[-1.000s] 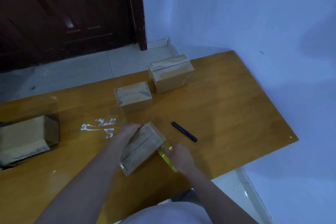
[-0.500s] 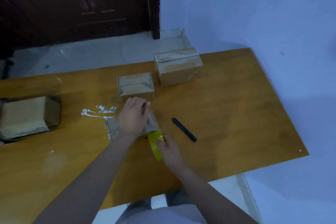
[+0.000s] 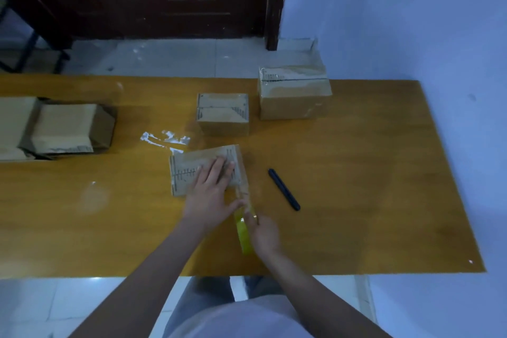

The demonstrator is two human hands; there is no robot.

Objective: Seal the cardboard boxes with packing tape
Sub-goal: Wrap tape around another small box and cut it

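A small cardboard box (image 3: pixel 189 170) lies on the wooden table (image 3: pixel 356 186) in front of me. My left hand (image 3: pixel 211 195) rests flat on its top with straight fingers. Just right of it my right hand (image 3: pixel 263 233) grips a yellow roll of packing tape (image 3: pixel 243 230), held on edge near the box's right side. A clear strip of tape (image 3: pixel 242 192) runs from the roll up to the box. Two more closed boxes stand behind: a small one (image 3: pixel 222 114) and a larger one (image 3: pixel 295 93).
A black pen-like tool (image 3: pixel 284 189) lies right of the box. Crumpled clear tape scraps (image 3: pixel 164 138) lie behind it. Open flattened cardboard boxes (image 3: pixel 55 129) sit at the table's left. A wall runs along the right, a dark door at the back.
My left hand has slid from the box's far edge to lie flat on its top. The right hand has drawn the tape roll back toward me, pulling out a strip.
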